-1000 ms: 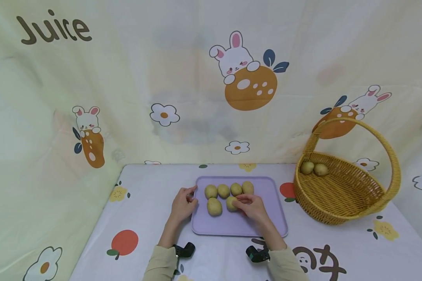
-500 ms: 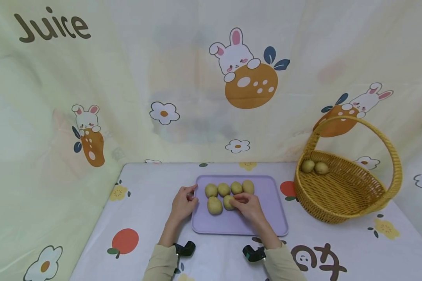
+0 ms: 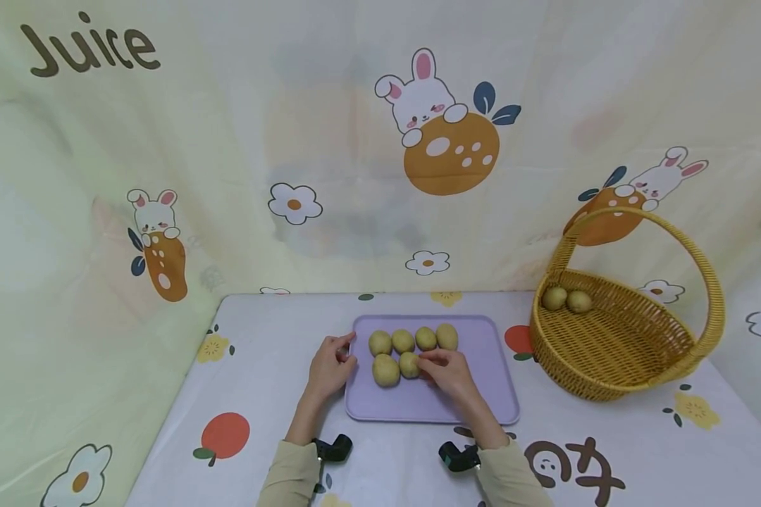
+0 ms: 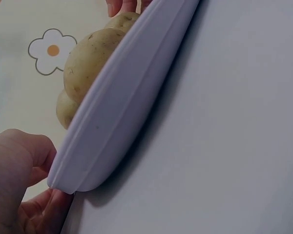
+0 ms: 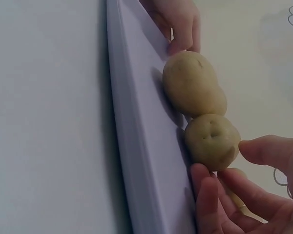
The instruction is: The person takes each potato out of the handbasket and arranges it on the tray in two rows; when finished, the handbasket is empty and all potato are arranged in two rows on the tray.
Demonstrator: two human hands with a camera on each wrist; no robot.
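Note:
A lilac tray (image 3: 431, 407) lies on the table with two rows of potatoes. Four or so fill the back row, such as the leftmost potato (image 3: 380, 343). In front sit a larger potato (image 3: 386, 370) and a smaller potato (image 3: 409, 365), touching side by side. My right hand (image 3: 452, 374) pinches the smaller one; in the right wrist view the thumb and fingertips touch this potato (image 5: 212, 141). At the tray's left rim, my left hand (image 3: 330, 366) grips the edge between thumb and fingers, as the left wrist view shows the tray's corner (image 4: 63, 183) there.
A yellow wicker basket (image 3: 609, 352) with a tall handle stands to the right of the tray. Two potatoes (image 3: 566, 300) lie at its back left. A printed cloth covers the table, and a printed curtain (image 3: 330, 141) hangs behind.
My right hand has moved the smaller front potato leftward until it touches the larger one. My left hand stays at the tray's rim.

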